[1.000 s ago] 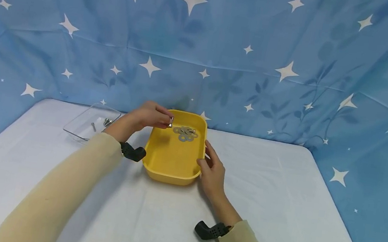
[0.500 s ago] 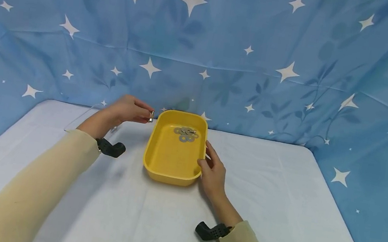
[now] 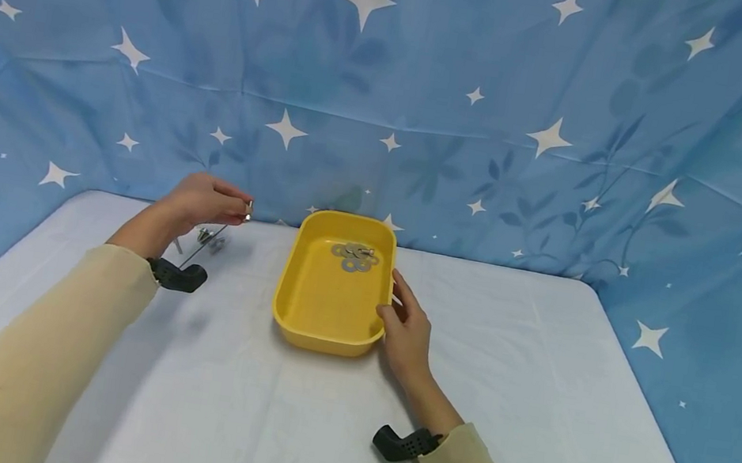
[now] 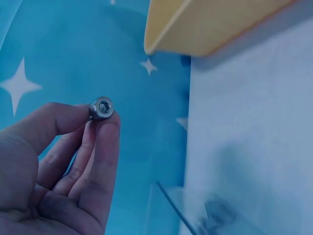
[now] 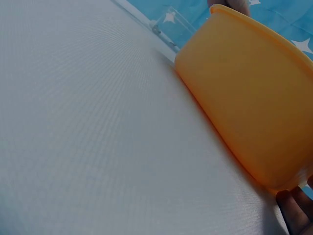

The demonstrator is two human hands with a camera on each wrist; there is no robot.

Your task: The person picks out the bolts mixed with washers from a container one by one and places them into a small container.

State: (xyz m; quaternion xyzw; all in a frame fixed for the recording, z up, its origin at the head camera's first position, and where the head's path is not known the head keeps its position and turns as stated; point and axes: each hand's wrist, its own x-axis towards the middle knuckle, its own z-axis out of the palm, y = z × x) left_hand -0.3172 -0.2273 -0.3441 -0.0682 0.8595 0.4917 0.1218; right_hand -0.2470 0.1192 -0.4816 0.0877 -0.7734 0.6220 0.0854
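Note:
My left hand point(image 3: 206, 203) pinches a shiny socket-head bolt point(image 4: 102, 107) between thumb and fingertips; its hex recess faces the camera in the left wrist view. The hand hangs over a clear plastic tray point(image 4: 171, 200) at the table's back left. Several metal fasteners point(image 3: 210, 238) lie there, partly behind the hand and wrist. At centre stands a yellow tray point(image 3: 331, 306). Flat washers point(image 3: 350, 264) and a small screw point(image 3: 368, 252) lie toward its far end. My right hand point(image 3: 409, 337) holds its right side, thumb at the rim, fingers along the outer wall.
A white cloth point(image 3: 505, 396) covers the table. Behind it hangs a blue curtain point(image 3: 422, 175) with white stars, close to the table's back edge. Each wrist carries a black camera mount point(image 3: 407, 443).
My left hand has moved left from over the yellow tray to over the clear tray, still pinching the bolt. The right hand and the yellow tray have stayed in place.

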